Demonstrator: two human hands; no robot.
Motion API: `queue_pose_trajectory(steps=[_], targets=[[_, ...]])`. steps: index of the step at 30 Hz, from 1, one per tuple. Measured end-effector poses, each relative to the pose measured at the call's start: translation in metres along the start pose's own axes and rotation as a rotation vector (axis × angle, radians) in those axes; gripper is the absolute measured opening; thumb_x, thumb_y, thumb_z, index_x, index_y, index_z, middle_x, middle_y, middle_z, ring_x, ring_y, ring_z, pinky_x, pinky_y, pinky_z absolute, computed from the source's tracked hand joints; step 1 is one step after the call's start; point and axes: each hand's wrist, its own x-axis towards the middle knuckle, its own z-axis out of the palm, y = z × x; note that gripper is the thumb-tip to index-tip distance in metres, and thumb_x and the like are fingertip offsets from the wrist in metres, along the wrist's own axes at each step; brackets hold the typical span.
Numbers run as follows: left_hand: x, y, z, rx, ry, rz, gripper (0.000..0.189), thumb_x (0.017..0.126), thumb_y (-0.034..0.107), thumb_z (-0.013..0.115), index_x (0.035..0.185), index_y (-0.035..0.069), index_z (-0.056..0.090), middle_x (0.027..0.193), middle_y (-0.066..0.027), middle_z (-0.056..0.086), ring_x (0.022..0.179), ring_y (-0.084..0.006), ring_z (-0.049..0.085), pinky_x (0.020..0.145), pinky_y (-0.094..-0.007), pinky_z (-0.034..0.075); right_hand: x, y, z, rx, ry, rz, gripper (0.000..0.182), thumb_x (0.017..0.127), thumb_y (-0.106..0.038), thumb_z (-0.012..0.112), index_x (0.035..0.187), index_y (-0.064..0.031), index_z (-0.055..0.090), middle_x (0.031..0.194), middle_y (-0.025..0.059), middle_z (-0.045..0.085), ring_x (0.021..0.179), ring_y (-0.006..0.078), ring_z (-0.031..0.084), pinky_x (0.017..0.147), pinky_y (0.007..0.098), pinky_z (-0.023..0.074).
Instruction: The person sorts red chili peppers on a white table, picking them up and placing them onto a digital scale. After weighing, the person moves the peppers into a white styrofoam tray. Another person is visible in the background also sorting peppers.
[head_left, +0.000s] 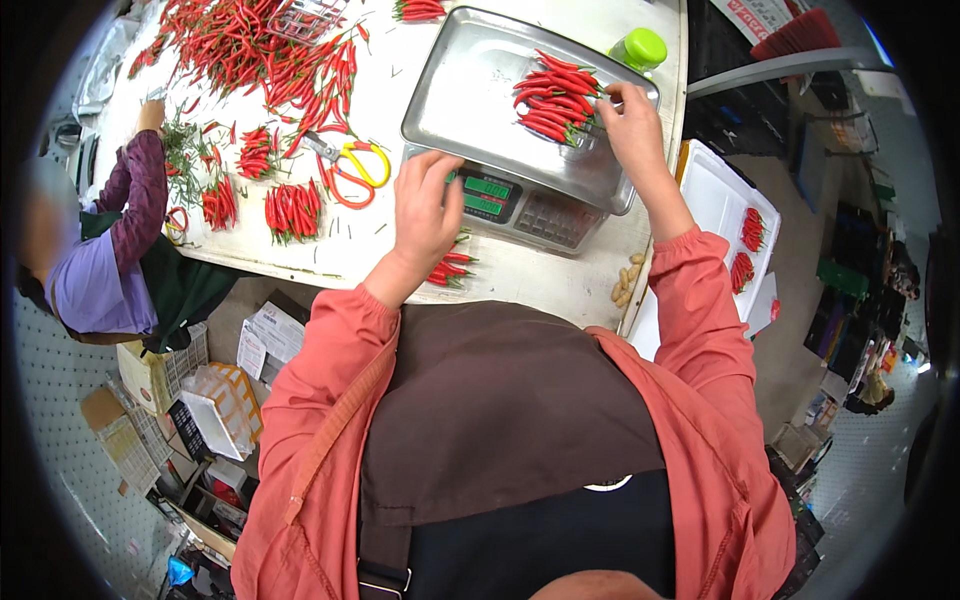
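Note:
A pack of red chili peppers (553, 97) lies in what looks like a clear plastic tray on the steel pan (469, 94) of a digital scale (517, 206). My right hand (636, 127) is at the pack's right edge, thumb and fingertips by the green stems. Whether it grips the pack is unclear. Over the scale's left front corner hovers my left hand (427, 210), fingers apart and curved, holding nothing. It partly covers the lit display (486, 195). Below it, more chilies (452, 268) lie partly hidden by my wrist.
Loose chilies (232, 49) are heaped at the table's far left. Several chili bundles (292, 212) and scissors (349, 169) lie left of the scale. A green-lidded jar (641, 50) and peanuts (627, 281) sit rightward. A white foam box (724, 187) holds two bundles. A co-worker (112, 247) works at left.

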Motion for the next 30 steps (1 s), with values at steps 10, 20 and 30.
queue_pose_trajectory(steps=[10,20,30], targets=[[0.109,-0.007,0.088,-0.102,-0.067,-0.139,0.020,0.087,0.009,0.061,0.106,0.001,0.063,0.101,-0.0170,0.056,0.092,-0.0335,0.055,0.084,-0.0403,0.045,-0.009,-0.005,0.002,-0.018,-0.005,-0.074,0.010,0.080,-0.008,0.068,0.084,-0.0019,0.061,0.083,0.0136,0.061,0.082,0.0337,0.059,0.073,0.0426,0.0479],[0.133,-0.024,0.093,0.154,-0.295,-0.136,0.012,0.081,0.007,0.065,0.091,0.003,0.068,0.090,-0.0178,0.059,0.090,-0.0357,0.056,0.082,-0.0424,0.046,-0.003,0.002,-0.003,-0.025,-0.096,-0.143,0.009,0.080,-0.007,0.068,0.082,-0.0014,0.061,0.082,0.0126,0.059,0.081,0.0326,0.058,0.073,0.0418,0.0471],[0.144,-0.026,0.061,0.048,-0.142,0.004,0.010,0.083,0.003,0.064,0.093,0.002,0.064,0.083,-0.0140,0.055,0.082,-0.0314,0.054,0.074,-0.0399,0.043,-0.014,0.003,-0.012,0.013,-0.147,-0.288,0.009,0.080,-0.008,0.068,0.084,-0.0030,0.062,0.080,0.0094,0.058,0.079,0.0283,0.056,0.069,0.0364,0.0469]])
